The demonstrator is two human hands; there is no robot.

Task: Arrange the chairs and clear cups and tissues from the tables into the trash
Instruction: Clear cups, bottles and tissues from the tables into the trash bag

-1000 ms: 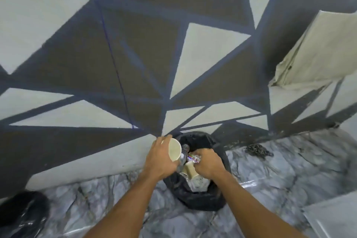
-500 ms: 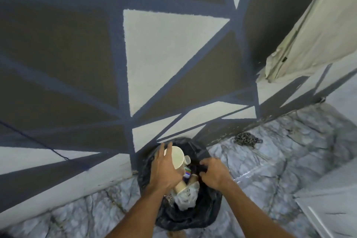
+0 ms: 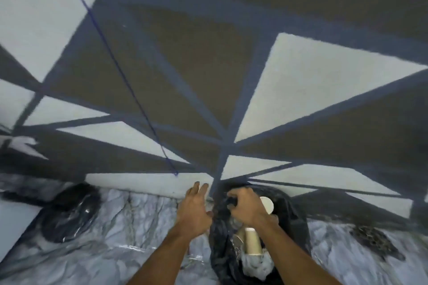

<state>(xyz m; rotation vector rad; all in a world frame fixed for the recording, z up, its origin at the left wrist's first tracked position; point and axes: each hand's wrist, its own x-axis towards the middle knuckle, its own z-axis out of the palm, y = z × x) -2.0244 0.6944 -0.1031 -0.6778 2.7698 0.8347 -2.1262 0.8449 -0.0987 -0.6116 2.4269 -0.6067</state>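
Observation:
A black trash bag (image 3: 295,220) stands open on the marble floor against the painted wall. Inside it lie a white paper cup (image 3: 268,204), a beige cup (image 3: 253,241) and crumpled white tissue (image 3: 256,265). My right hand (image 3: 249,209) grips the bag's left rim, fingers curled round the black plastic. Just left of the bag, my left hand (image 3: 194,211) hovers with fingers spread and straight, holding nothing.
A second black bag (image 3: 69,214) sits on the floor at the left by the wall. A dark floor drain (image 3: 372,239) lies to the right of the trash bag. A pale flat surface (image 3: 11,227) shows at the lower left edge.
The white cup left my left hand and now lies in the bag. My left hand moved out to the left, empty. My right hand took hold of the bag's rim.

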